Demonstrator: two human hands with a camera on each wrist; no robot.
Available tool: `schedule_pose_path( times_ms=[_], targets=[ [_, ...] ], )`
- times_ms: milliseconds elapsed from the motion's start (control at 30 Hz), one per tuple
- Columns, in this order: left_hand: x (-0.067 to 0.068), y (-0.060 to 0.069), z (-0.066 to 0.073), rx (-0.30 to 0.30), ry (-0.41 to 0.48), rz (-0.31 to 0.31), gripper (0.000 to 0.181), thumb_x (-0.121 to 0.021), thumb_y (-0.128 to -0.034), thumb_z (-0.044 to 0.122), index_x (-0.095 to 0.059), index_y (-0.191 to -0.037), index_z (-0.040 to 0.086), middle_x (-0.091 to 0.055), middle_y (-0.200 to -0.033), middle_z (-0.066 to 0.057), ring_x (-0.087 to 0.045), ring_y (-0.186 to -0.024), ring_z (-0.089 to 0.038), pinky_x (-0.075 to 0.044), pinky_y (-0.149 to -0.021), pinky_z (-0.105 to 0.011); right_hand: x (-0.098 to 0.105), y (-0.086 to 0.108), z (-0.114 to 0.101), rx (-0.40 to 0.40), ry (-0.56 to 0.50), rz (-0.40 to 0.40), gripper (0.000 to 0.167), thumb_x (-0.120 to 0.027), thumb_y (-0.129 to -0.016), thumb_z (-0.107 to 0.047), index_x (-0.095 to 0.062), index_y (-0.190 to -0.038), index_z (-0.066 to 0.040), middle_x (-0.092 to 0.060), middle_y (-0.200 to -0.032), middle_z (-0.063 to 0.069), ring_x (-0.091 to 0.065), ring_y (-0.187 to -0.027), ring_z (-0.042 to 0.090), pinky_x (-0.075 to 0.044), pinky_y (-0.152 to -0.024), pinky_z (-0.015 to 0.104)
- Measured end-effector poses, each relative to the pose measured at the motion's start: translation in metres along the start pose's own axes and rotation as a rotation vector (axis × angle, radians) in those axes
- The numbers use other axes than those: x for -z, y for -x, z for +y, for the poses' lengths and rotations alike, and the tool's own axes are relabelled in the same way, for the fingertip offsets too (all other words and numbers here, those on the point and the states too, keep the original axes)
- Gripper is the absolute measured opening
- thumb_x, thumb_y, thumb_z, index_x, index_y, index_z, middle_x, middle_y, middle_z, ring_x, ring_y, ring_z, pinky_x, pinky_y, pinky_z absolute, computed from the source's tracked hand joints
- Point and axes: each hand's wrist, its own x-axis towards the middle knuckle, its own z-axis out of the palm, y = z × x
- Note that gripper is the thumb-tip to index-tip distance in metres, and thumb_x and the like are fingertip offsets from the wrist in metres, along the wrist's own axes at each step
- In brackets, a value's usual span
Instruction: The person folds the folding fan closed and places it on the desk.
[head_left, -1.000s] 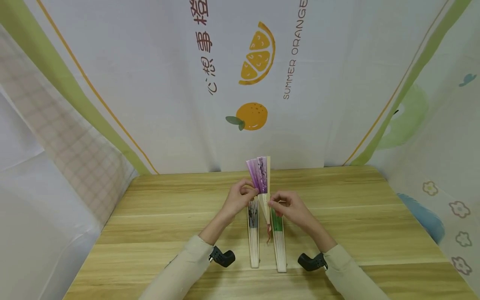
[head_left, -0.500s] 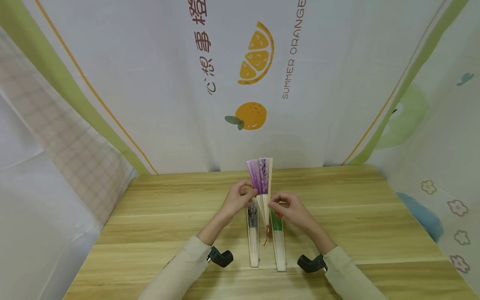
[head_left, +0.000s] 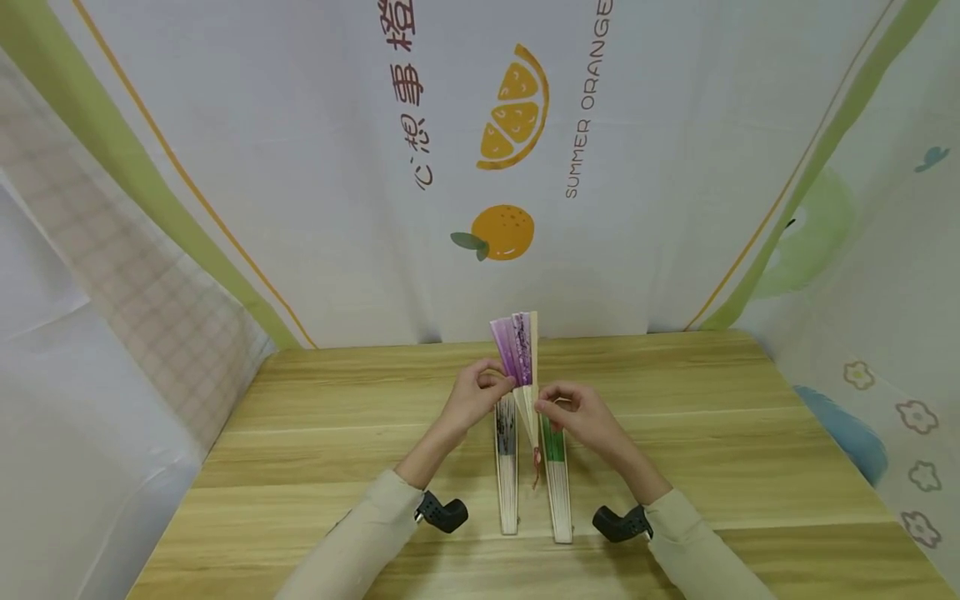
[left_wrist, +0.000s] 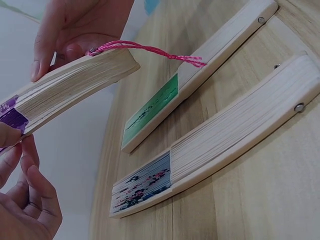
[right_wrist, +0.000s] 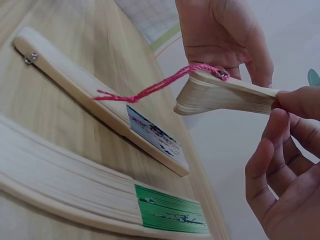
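Note:
A purple folding fan [head_left: 516, 350], spread only a little, is held above the table between both hands. The left hand [head_left: 477, 393] pinches its left edge between thumb and fingers. At the opposite edge, the right hand [head_left: 574, 412] pinches the outer wooden rib. From the fan's pivot end dangles a pink-red tassel [left_wrist: 155, 50]. Below lie two closed folding fans: one with grey-black flowered cloth [head_left: 507, 479] on the left, one with green cloth [head_left: 557, 483] on the right. Their pivot ends point toward the person.
The wooden table [head_left: 315, 467] reaches to a white printed curtain [head_left: 337, 167] at the back. More cloth hangs at both sides. Dark wrist camera mounts [head_left: 447, 515] stick out from both sleeves.
The purple fan tilts slightly right, then back left, its spread varying a little. Both hands keep their pinch and barely move. The two fans on the table stay in place.

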Motion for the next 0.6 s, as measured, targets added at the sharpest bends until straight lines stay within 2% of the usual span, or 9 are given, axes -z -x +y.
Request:
schedule_pose_path(
  times_ms=[67,200,333,467,600],
  targets=[
    [-0.0015,0.0042,0.0111,0.002,0.002,0.008,0.016,-0.064,-0.0985,0.001,-0.059,-0.107,-0.011,-0.064,-0.071,0.002,-0.048,-0.06,-0.01,-0.042,-0.056,-0.023,0.0,-0.0006,-0.0016,0.015,0.001,-0.007,0.015,-0.065,-0.101,-0.01,-0.066,-0.102,0.006,-0.056,-0.093,0.033,-0.053,-0.065,0.015,-0.048,-0.061,0.032],
    [-0.0043,0.0035,0.011,-0.003,-0.005,0.036,0.014,-0.065,-0.0977,0.0,-0.06,-0.106,-0.01,-0.067,-0.073,-0.001,-0.054,-0.063,-0.008,-0.042,-0.057,-0.024,-0.0003,-0.0012,-0.0039,0.025,0.0,-0.012,0.015,-0.066,-0.101,-0.011,-0.067,-0.101,0.005,-0.057,-0.091,0.031,-0.053,-0.065,0.014,-0.048,-0.06,0.032],
    [-0.0051,0.003,0.01,-0.011,-0.001,0.034,0.014,-0.065,-0.0977,0.0,-0.061,-0.107,-0.01,-0.07,-0.08,-0.006,-0.061,-0.071,-0.01,-0.045,-0.062,-0.025,-0.0004,-0.0023,-0.0036,0.024,0.007,-0.011,0.016,-0.067,-0.101,-0.013,-0.067,-0.1,0.003,-0.058,-0.091,0.031,-0.053,-0.065,0.015,-0.049,-0.06,0.033],
    [-0.0038,0.0027,0.0089,-0.022,0.002,0.017,0.015,-0.063,-0.0989,0.0,-0.06,-0.109,-0.011,-0.069,-0.081,-0.005,-0.059,-0.071,-0.011,-0.045,-0.063,-0.026,0.0007,-0.0029,-0.0013,0.013,0.013,-0.01,0.016,-0.066,-0.101,-0.013,-0.067,-0.1,0.004,-0.057,-0.089,0.029,-0.053,-0.065,0.015,-0.049,-0.061,0.033],
    [-0.0018,0.0035,0.0093,-0.025,0.001,-0.005,0.017,-0.061,-0.1003,0.001,-0.059,-0.111,-0.011,-0.067,-0.078,-0.001,-0.052,-0.064,-0.012,-0.043,-0.058,-0.025,0.0027,-0.0016,0.0003,-0.024,0.01,-0.002,0.016,-0.066,-0.101,-0.011,-0.066,-0.101,0.005,-0.056,-0.082,0.019,-0.052,-0.064,0.015,-0.047,-0.06,0.032]
  ],
)
